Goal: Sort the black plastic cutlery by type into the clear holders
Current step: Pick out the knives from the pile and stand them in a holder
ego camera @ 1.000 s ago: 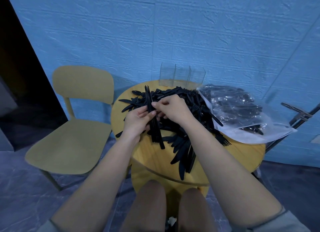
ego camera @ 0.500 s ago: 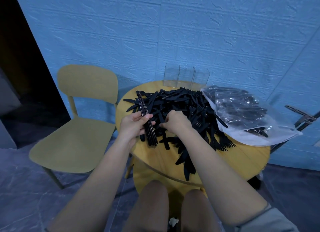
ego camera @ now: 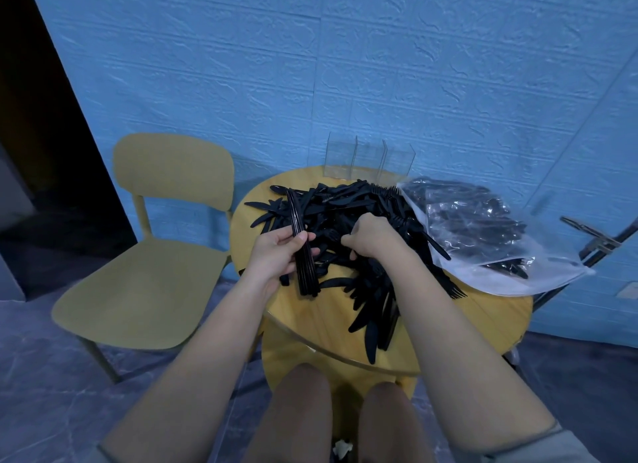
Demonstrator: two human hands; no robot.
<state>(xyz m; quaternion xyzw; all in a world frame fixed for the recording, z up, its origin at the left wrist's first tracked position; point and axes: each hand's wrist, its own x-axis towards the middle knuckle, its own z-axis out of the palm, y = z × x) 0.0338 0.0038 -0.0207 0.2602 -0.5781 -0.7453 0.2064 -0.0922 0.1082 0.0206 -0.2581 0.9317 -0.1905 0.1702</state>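
Black plastic everywhere — the cutlery pile (ego camera: pixel 348 221) sprawls over the middle of the round yellow counter (ego camera: pixel 483 321), with the clear holders (ego camera: pixel 366 160) standing unfilled at twelve o'clock and a bag (ego camera: pixel 483 234) of more cutlery at three o'clock. The left hand (ego camera: pixel 276 255) grips a neat bundle (ego camera: pixel 303 248) of matching pieces, thumb clamped across it. The right hand (ego camera: pixel 374 236) is curled down into the heap, pinching at a piece — exactly which, I cannot tell. Best play here, I'd say: lift one piece clear of the tangle, check its type, then lay it flush with the bundle so the ends line up. Compared with a second ago, the right hand has left the bundle and gone digging, while the left hand keeps its grip.
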